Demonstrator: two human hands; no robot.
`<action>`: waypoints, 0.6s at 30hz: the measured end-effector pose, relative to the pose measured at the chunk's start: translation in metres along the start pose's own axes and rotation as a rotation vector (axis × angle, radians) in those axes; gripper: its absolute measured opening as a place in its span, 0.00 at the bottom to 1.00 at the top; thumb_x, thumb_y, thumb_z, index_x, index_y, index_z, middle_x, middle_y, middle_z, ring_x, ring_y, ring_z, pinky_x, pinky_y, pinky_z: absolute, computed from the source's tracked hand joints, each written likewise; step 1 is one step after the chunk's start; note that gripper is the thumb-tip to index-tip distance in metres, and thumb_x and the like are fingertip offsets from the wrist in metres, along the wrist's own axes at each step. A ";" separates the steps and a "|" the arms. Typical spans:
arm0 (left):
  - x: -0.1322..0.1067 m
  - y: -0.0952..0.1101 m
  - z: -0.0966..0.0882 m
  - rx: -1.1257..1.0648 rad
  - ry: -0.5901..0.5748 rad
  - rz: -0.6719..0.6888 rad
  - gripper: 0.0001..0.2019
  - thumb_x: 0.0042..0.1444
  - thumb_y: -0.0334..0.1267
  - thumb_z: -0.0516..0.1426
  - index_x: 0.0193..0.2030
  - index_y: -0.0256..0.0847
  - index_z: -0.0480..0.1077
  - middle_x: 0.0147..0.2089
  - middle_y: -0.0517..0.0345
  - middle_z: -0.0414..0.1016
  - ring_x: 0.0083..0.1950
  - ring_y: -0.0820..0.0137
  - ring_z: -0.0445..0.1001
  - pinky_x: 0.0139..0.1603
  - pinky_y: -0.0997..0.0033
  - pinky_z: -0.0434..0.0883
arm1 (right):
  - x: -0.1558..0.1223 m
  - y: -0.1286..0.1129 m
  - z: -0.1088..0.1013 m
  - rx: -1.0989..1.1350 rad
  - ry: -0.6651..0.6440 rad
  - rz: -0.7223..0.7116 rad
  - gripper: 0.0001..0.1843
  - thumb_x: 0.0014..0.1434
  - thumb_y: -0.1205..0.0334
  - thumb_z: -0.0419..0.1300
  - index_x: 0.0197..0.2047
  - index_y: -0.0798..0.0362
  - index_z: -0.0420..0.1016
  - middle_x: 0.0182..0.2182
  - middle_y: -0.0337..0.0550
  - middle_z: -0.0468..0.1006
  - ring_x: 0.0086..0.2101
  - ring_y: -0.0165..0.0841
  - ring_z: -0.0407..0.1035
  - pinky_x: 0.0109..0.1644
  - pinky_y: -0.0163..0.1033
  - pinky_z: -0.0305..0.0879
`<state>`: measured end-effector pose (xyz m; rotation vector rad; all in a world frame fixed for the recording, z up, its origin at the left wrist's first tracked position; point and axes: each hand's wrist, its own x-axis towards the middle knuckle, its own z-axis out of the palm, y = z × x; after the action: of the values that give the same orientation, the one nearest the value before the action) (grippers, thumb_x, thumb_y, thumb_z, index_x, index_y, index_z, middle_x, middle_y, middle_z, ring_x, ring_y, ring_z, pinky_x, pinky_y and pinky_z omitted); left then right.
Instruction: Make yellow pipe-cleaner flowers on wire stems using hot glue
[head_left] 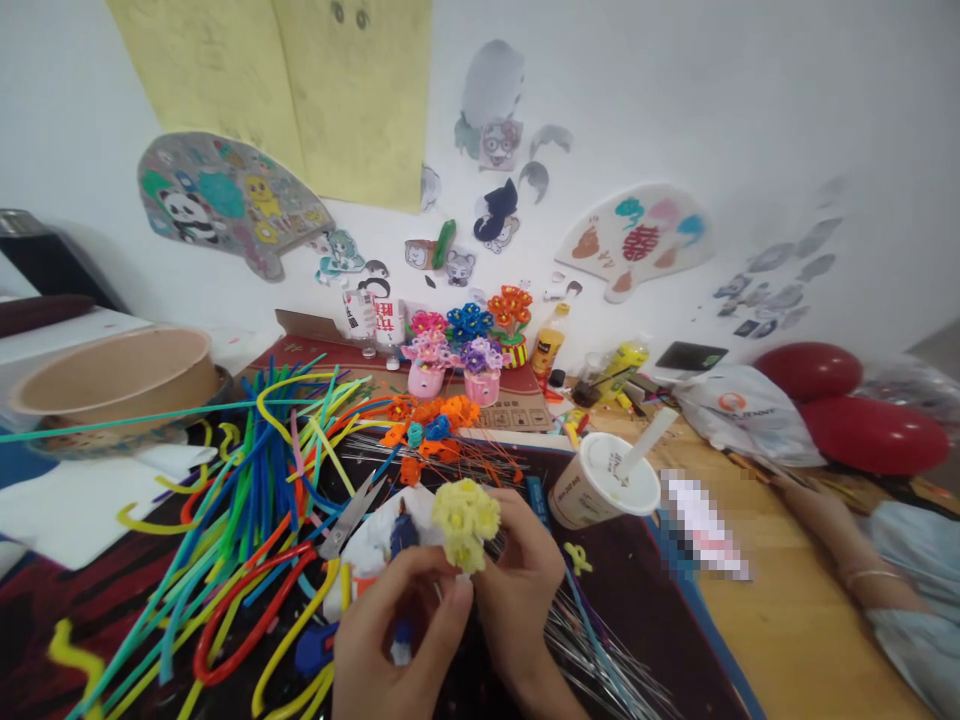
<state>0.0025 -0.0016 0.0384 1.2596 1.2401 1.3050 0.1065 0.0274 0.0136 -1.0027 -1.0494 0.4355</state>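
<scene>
Holding yellow flower cluster [466, 524], fuzzy, rounded

Soft, diffuse light glints on the red balloons [874, 435], edges looking stretched.

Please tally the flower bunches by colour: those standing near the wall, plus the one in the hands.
Yellow bunch: 1
Pink bunches: 2
Blue bunch: 1
Orange bunch: 1
Purple bunch: 1
Total: 6
</scene>
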 end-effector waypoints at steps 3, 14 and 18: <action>0.004 0.007 0.001 -0.008 0.016 -0.052 0.10 0.50 0.46 0.64 0.30 0.41 0.76 0.25 0.62 0.77 0.25 0.71 0.71 0.25 0.77 0.67 | -0.001 0.001 0.000 -0.048 -0.031 0.031 0.07 0.48 0.73 0.67 0.29 0.52 0.78 0.25 0.35 0.75 0.27 0.31 0.67 0.31 0.33 0.64; 0.020 0.004 -0.016 0.026 0.014 -0.009 0.09 0.50 0.43 0.64 0.29 0.41 0.74 0.23 0.63 0.73 0.25 0.72 0.71 0.25 0.79 0.68 | 0.005 0.000 0.002 0.177 -0.323 0.366 0.07 0.47 0.65 0.72 0.32 0.52 0.80 0.27 0.37 0.76 0.29 0.32 0.67 0.37 0.36 0.65; 0.022 0.004 -0.025 0.068 0.016 0.015 0.09 0.51 0.44 0.64 0.29 0.41 0.73 0.21 0.65 0.70 0.23 0.73 0.69 0.23 0.80 0.67 | 0.010 0.001 0.001 0.399 -0.408 0.526 0.11 0.47 0.58 0.74 0.34 0.53 0.83 0.29 0.42 0.80 0.31 0.35 0.71 0.42 0.40 0.67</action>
<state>-0.0235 0.0185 0.0450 1.3110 1.2976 1.2958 0.1106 0.0350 0.0181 -0.8351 -0.9909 1.2720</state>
